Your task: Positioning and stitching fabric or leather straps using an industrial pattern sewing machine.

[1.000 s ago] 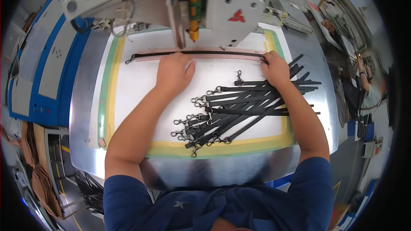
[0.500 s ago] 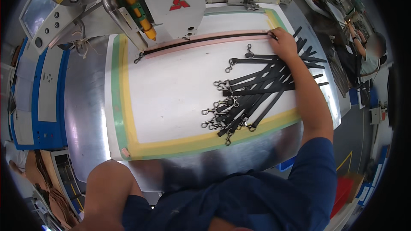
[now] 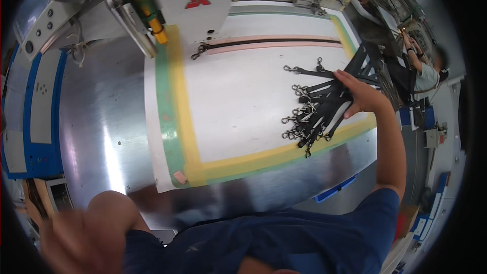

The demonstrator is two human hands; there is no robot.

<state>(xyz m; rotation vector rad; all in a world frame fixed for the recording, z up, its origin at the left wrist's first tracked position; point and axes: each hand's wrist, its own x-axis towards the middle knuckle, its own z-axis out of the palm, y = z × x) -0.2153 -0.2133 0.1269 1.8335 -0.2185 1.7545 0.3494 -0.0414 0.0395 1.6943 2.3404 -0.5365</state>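
My right hand rests over the pile of black straps on the right of the white sheet, fingers stretched and thumb apart. Metal swivel clips on the straps' ends point left. Farther back, one black strap lies straight along a pink strip, its clip at the left end. My left hand is low at the left, away from the sheet and smeared by motion; its fingers cannot be made out.
Above the sheet's far left stands a machine head with a brass-coloured nozzle. Yellow and green tape borders the white sheet on a metal table. A blue and white cabinet stands left; another person sits at the right.
My right hand has left the straight strap's right end and come nearer, onto the pile. My left hand has come into view. The sheet and straps sit farther right relative to the machine head.
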